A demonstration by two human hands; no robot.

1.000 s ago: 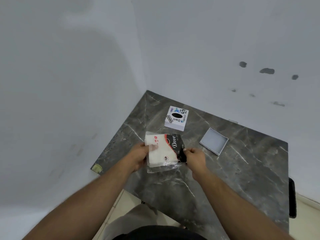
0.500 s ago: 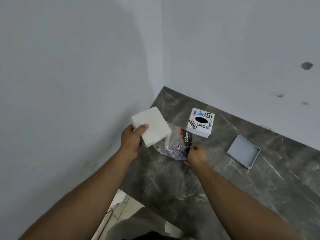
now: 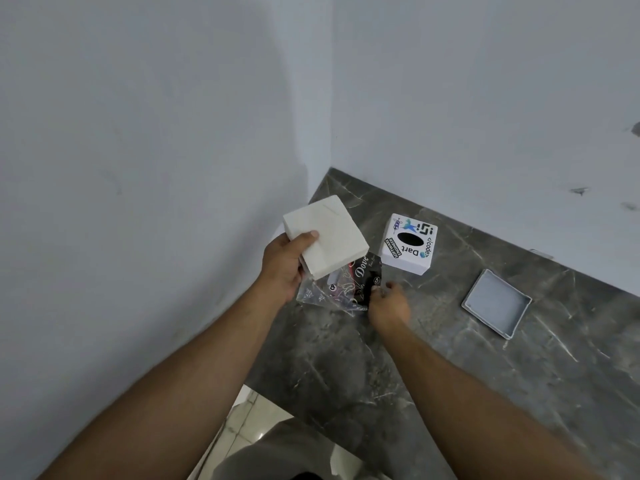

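My left hand (image 3: pixel 284 265) grips a white stack of folded tissues (image 3: pixel 327 235), thumb on top, lifted above the table's left edge. Below it lies a clear plastic wrapper (image 3: pixel 341 289) with black and red print reading Dove, crumpled on the table. My right hand (image 3: pixel 388 304) pinches the wrapper's right end near the tabletop. A white tissue box (image 3: pixel 408 244) with stickers and a dark oval opening stands just beyond the wrapper.
The dark marble table (image 3: pixel 467 375) fills the corner between two pale walls. A shallow grey square lid (image 3: pixel 497 303) lies open side up to the right. Tiled floor (image 3: pixel 242 420) shows below the table's near left edge.
The tissue stack has come out of the wrapper and risen up and left in my left hand. My right hand kept hold of the now empty wrapper. The camera swung left.
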